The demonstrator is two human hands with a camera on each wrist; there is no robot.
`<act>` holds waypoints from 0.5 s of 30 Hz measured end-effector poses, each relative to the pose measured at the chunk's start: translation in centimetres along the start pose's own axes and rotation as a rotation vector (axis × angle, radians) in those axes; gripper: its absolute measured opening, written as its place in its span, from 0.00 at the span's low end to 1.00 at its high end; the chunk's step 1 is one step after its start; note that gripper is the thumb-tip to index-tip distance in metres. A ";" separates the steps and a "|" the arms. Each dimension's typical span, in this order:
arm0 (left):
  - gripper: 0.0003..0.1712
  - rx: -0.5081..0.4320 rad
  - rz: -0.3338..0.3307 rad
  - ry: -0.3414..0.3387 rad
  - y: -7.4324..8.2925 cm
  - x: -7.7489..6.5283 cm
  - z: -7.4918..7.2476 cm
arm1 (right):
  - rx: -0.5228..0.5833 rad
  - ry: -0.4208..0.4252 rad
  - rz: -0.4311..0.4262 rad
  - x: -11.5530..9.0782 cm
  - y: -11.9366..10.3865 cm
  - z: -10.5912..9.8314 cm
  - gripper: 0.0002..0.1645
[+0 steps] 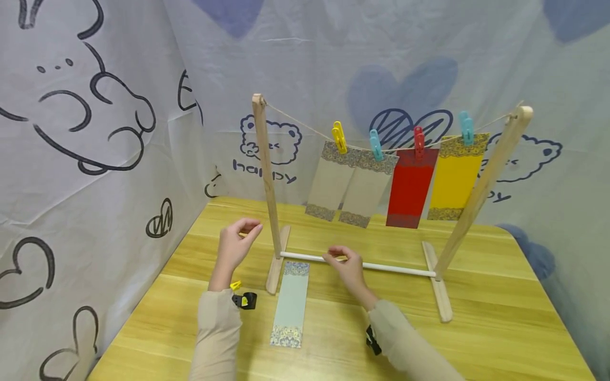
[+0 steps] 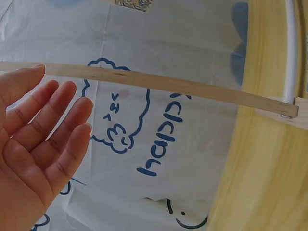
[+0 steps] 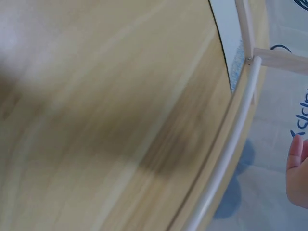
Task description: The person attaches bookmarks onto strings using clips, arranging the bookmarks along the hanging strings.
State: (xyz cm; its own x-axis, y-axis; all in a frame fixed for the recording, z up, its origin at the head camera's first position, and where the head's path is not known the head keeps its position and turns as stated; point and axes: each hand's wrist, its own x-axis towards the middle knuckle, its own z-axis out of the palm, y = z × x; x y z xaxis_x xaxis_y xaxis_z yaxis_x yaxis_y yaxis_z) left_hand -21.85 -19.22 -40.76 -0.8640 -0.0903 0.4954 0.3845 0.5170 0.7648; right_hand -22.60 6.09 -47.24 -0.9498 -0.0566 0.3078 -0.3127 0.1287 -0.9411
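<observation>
My left hand (image 1: 236, 243) hovers left of the rack's left wooden post (image 1: 268, 180), its fingers loosely bent with nothing between them; the left wrist view shows its bare palm (image 2: 29, 154). In front of the white crossbar (image 1: 400, 269) is my right hand (image 1: 347, 267), fingers relaxed and holding nothing visible. Only part of that hand (image 3: 298, 178) shows in the right wrist view. Between the hands, a pale green card (image 1: 292, 304) with patterned ends lies on the table. A yellow clothespin (image 1: 235, 286) lies by my left wrist, partly hidden by the arm.
A string between the posts carries two beige cards (image 1: 329, 182), a red card (image 1: 412, 188) and a yellow card (image 1: 457, 174), under yellow, blue and red clothespins (image 1: 419, 144). The right post (image 1: 486, 185) stands on a wooden foot (image 1: 440, 296). Printed cloth hangs behind the table (image 1: 500, 317).
</observation>
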 end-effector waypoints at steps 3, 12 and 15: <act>0.11 0.014 -0.045 -0.003 -0.5 -0.5 -0.3 | 0.011 -0.048 0.037 -0.3 0.3 0.4 0.15; 0.10 0.072 -0.100 -0.041 -2.2 -2.1 -1.4 | -0.049 -0.177 -0.001 -1.3 1.4 1.2 0.22; 0.12 0.075 -0.124 -0.067 -2.9 -2.7 -1.7 | -0.049 -0.205 0.002 -1.6 1.7 1.5 0.25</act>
State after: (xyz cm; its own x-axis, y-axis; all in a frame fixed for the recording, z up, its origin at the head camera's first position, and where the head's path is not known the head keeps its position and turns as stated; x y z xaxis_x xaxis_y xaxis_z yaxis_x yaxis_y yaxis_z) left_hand -20.06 -21.95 -43.61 -0.9242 -0.1018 0.3681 0.2498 0.5679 0.7843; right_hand -21.58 4.95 -49.54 -0.9292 -0.2561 0.2666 -0.3160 0.1764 -0.9322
